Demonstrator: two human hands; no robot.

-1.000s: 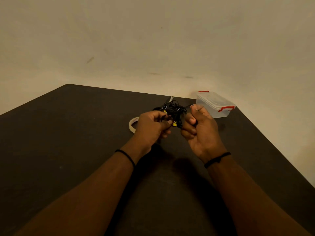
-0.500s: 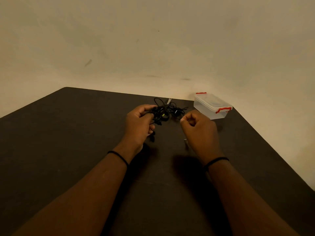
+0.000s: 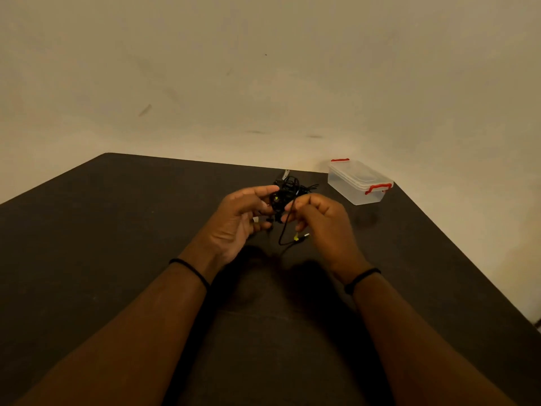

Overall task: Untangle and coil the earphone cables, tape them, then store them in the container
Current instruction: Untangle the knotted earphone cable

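Fingers (image 3: 265, 191) of left hand (image 3: 234, 222) curled round black cables (image 3: 282, 197) above counter (image 3: 87, 244), right hand (image 3: 320, 221) pinching one strand — plug (image 3: 300, 237) dangling below, shut container (image 3: 358, 182) near, far right.

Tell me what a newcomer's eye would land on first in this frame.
First, the two hands meeting at the middle of the dark table: the left hand holds a black tangle of earphone cables, while the right hand pinches a strand whose loose end hangs below. Next, the clear container with red latches, lid on, near the table's far right edge.
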